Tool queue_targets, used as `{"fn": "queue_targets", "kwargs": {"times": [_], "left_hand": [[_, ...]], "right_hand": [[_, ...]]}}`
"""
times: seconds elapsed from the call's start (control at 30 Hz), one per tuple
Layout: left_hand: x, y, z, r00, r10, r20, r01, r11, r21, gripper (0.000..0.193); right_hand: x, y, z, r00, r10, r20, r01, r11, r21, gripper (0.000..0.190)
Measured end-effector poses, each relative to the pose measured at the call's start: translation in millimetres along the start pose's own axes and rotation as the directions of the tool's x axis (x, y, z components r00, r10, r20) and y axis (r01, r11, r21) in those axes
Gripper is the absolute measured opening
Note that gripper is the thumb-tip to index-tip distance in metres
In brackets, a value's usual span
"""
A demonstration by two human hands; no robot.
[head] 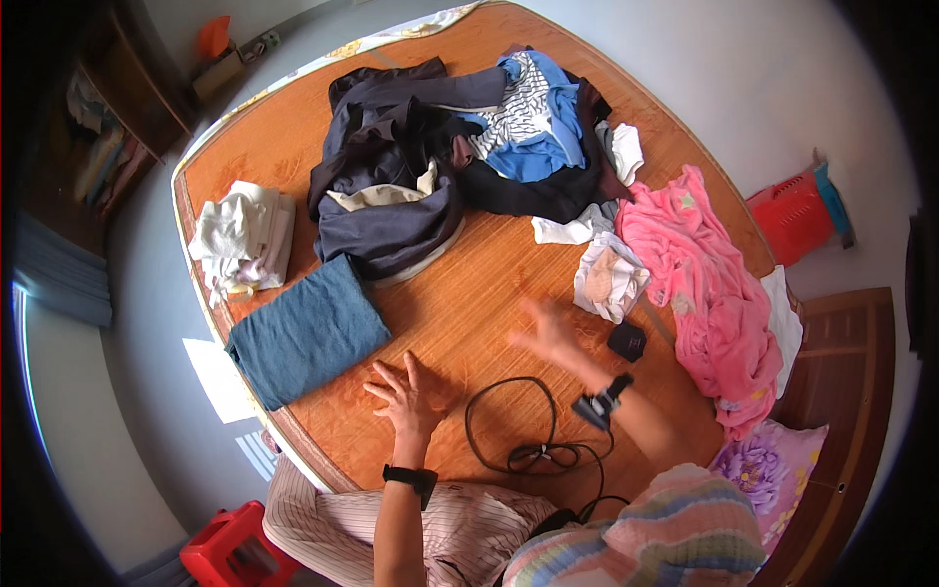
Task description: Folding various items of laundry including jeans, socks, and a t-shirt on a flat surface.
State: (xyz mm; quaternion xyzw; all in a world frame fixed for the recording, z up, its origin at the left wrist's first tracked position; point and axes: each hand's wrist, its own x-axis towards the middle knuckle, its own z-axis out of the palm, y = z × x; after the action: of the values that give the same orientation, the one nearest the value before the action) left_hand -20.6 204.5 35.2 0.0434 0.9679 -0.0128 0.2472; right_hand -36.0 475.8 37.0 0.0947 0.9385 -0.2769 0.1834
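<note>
My left hand [408,402], empty with fingers spread, is over the orange-brown mat [469,323], just right of a folded teal cloth [312,334]. My right hand [546,334] is slightly blurred, empty and with fingers apart, left of a crumpled white and beige garment [611,277] and a small black item [626,342]. Beyond my hands lies a heap of dark clothes [396,169], with a blue garment with a black-and-white patterned part [539,117] beside it. A pink fleece garment [704,286] stretches along the right. Folded white clothes [246,231] sit at the left edge.
A looped black cable [546,455] lies between my forearms, close to my striped trousers [455,513]. A floral pillow [763,469] is at the lower right by a wooden headboard [843,381]. Red plastic stools stand at the lower left [238,547] and the right [792,216].
</note>
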Motion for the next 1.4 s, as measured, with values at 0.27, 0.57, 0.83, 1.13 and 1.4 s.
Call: {"fn": "queue_targets", "kwargs": {"times": [0.27, 0.57, 0.83, 1.13, 1.4], "left_hand": [[0.5, -0.4, -2.4, 1.000, -0.022, 0.006, 0.022, 1.000, -0.007, 0.114], [12.6, 29.1, -10.4, 0.996, 0.070, -0.057, -0.075, 0.992, -0.099, 0.101], [0.0, -5.4, -3.9, 0.994, -0.046, 0.102, 0.055, 0.995, -0.088, 0.106], [6.5, -32.1, 5.3, 0.991, 0.115, 0.061, -0.097, 0.964, -0.248, 0.108], [-55.5, -97.3, -8.0, 0.962, 0.207, -0.177, -0.247, 0.394, -0.885, 0.104]], "right_hand": [[119.9, 24.5, -50.6, 0.763, 0.390, -0.516, -0.516, 0.848, -0.121, 0.069], [182.0, 199.1, -298.6, 0.483, 0.395, -0.782, 0.230, 0.804, 0.548, 0.013], [79.2, -90.9, -460.7, 0.329, 0.261, -0.908, 0.772, 0.479, 0.418, 0.014], [-120.1, -231.9, -515.8, 0.190, -0.220, -0.957, 0.873, 0.485, 0.062, 0.031], [-142.7, -282.9, -367.4, 0.677, -0.464, -0.572, 0.734, 0.362, 0.575, 0.024]]}}
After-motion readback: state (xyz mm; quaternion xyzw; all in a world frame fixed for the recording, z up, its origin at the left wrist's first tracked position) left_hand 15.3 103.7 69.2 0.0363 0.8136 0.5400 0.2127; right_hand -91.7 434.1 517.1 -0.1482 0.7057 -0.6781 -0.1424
